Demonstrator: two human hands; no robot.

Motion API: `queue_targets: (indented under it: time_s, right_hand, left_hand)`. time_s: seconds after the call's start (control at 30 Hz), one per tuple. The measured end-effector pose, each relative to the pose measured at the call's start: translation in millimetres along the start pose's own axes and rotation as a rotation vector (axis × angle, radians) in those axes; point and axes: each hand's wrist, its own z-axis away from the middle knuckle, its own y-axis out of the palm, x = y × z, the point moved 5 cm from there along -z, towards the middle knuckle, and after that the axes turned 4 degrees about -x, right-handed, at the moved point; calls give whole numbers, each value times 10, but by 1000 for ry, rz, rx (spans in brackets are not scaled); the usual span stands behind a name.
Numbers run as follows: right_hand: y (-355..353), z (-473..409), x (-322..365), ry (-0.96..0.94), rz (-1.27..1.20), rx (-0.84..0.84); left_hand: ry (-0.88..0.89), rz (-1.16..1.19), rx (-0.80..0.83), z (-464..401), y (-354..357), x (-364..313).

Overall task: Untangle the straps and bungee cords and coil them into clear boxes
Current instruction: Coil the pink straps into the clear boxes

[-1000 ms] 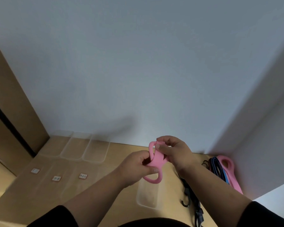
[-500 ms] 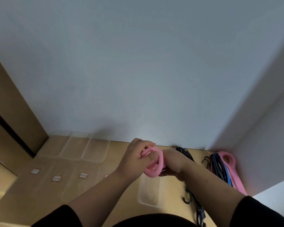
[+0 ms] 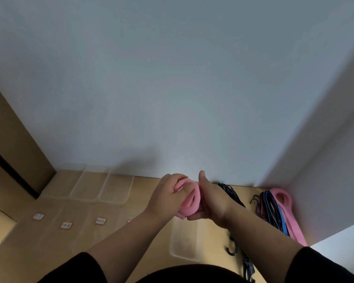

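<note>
While both hands meet above the wooden tabletop [image 3: 147,248], a coiled flat pink rubber strap [image 3: 189,198] sits squeezed between them — left hand [image 3: 168,198] curls over its left side with thumb pressed on top, right hand [image 3: 212,201] cups it from the right and below, thumb raised. Directly beneath lies an empty clear plastic box [image 3: 184,240]. Three more clear boxes [image 3: 98,185] line the wall at left. Tangled dark bungee cords, blue and pink straps [image 3: 274,211] lie right — well apart from the hands.
</note>
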Motion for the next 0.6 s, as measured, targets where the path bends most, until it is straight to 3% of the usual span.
queue_targets:
  time_s: [0.2, 0.37, 0.6]
  right_hand:
    - [14, 2, 23, -149, -63, 140]
    - [-70, -78, 0, -171, -139, 125]
    - [-152, -150, 50, -270, -44, -4]
  left_hand:
    - [-63, -5, -36, -104, 6, 71]
    - [-44, 28, 44, -102, 65, 59]
    - [-246, 175, 106, 11, 128, 345]
